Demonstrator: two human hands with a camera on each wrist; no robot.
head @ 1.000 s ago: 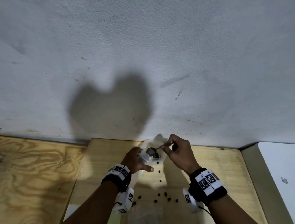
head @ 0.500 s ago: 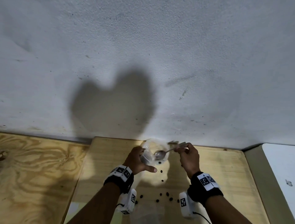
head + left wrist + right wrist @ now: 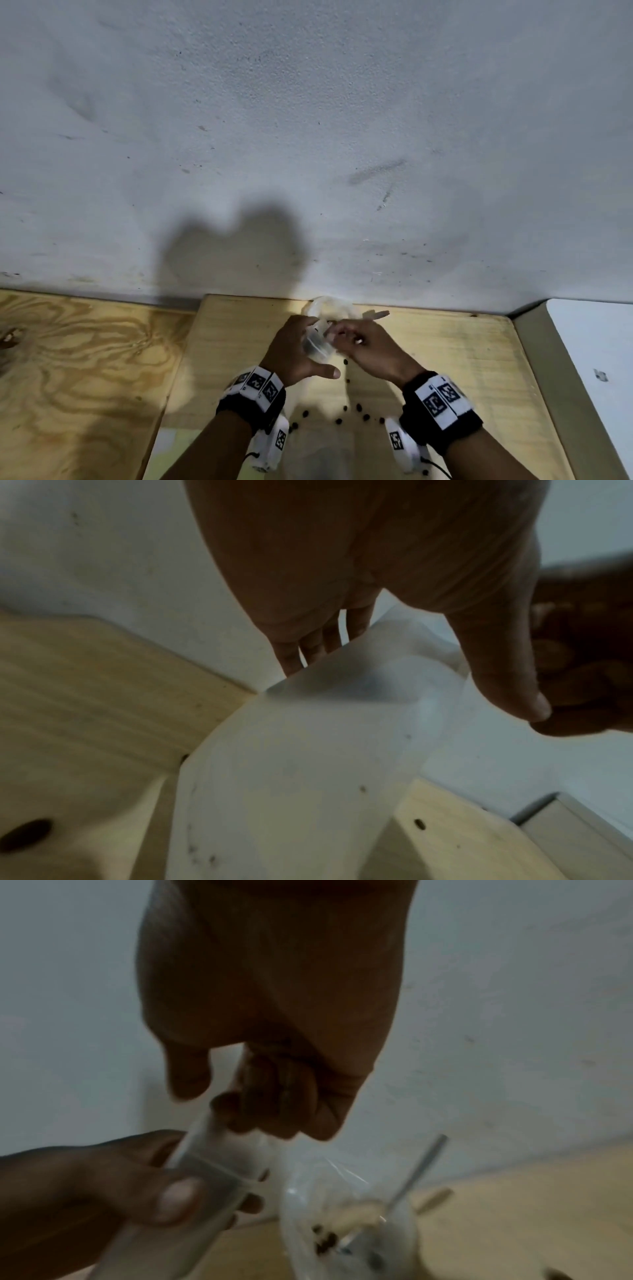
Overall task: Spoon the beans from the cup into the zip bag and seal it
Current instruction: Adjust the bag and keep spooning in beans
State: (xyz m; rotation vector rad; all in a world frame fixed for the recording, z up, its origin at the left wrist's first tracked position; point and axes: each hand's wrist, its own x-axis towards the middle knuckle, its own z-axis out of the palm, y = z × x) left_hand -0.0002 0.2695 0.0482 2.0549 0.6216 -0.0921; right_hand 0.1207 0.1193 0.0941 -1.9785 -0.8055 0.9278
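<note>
Both hands meet at the mouth of the translucent zip bag (image 3: 318,346), which stands on the wooden board. My left hand (image 3: 295,353) holds the bag's top edge (image 3: 209,1175), thumb in front and fingers behind. My right hand (image 3: 365,345) pinches the same top strip with curled fingers (image 3: 260,1110), a little higher up. Just behind the hands, by the wall, stands the clear plastic cup (image 3: 346,1229). A few dark beans (image 3: 325,1238) lie at its bottom. The metal spoon (image 3: 416,1175) leans in the cup, handle up, and no hand touches it.
Several loose beans (image 3: 358,409) lie scattered on the pale wooden board (image 3: 462,363) in front of the bag. A grey wall rises right behind the cup. Plywood (image 3: 85,359) spreads to the left. A white ledge (image 3: 589,342) borders the right.
My right hand set the spoon down in the cup, let go of it, and moved left to pinch the bag's top edge. My left hand kept its hold on the bag.
</note>
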